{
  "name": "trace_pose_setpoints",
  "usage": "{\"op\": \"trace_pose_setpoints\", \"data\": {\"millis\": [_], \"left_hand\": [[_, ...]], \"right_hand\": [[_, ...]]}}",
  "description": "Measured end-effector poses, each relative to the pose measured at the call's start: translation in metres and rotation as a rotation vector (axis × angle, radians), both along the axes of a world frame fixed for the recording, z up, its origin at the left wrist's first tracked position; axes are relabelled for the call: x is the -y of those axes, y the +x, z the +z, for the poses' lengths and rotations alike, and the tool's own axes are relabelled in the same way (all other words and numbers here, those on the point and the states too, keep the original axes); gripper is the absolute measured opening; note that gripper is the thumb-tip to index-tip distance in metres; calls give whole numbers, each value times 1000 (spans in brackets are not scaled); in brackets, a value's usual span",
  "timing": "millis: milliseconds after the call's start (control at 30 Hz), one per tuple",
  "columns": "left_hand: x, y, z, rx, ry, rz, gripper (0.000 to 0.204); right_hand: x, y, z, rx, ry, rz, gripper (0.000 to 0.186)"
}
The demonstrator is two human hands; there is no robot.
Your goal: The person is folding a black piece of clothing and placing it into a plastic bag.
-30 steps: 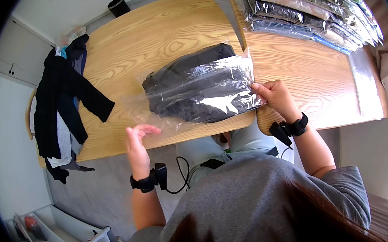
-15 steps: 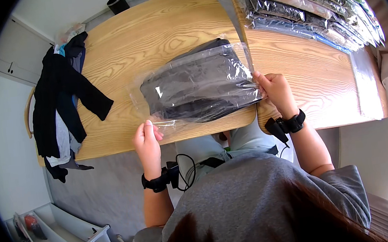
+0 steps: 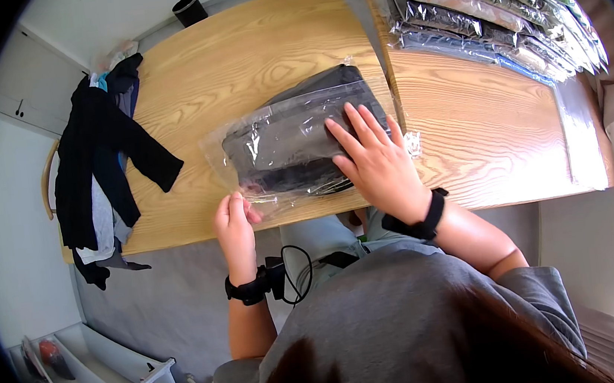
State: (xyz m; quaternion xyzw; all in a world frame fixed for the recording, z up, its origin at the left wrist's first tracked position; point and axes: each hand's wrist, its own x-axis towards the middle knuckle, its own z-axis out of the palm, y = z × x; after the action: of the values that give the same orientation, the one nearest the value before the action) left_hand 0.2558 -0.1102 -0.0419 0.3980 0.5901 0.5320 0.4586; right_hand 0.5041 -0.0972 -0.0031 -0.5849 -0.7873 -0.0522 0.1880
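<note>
A folded dark grey garment [image 3: 288, 138] lies inside a clear plastic bag [image 3: 215, 155] on the wooden table, near its front edge. My left hand [image 3: 237, 225] pinches the bag's near left corner between thumb and fingers. My right hand [image 3: 378, 155] rests flat on the right part of the bagged garment, its fingers spread and covering some of it. At the right end, a crumpled bit of the plastic shows beside my right hand.
Loose dark clothes [image 3: 98, 161] hang over the left end of the table [image 3: 247, 48]. Several bagged garments [image 3: 483, 16] are stacked at the far right, with flat clear plastic [image 3: 578, 133] nearby. A black bin [image 3: 188, 10] stands behind; a white divided container [image 3: 108, 362] sits lower left.
My right hand has let go of the bag's right edge and moved left onto the garment, its fingers now spread. My left hand keeps its pinch on the near left corner.
</note>
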Motion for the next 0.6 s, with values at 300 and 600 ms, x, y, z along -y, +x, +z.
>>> {"op": "trace_pose_setpoints", "data": {"millis": [300, 600], "left_hand": [[19, 7, 46, -433, 354, 148, 16], [-63, 36, 63, -1605, 608, -739, 70]], "right_hand": [[-32, 1, -15, 25, -15, 52, 51], [-61, 16, -1, 272, -15, 253, 57]]}}
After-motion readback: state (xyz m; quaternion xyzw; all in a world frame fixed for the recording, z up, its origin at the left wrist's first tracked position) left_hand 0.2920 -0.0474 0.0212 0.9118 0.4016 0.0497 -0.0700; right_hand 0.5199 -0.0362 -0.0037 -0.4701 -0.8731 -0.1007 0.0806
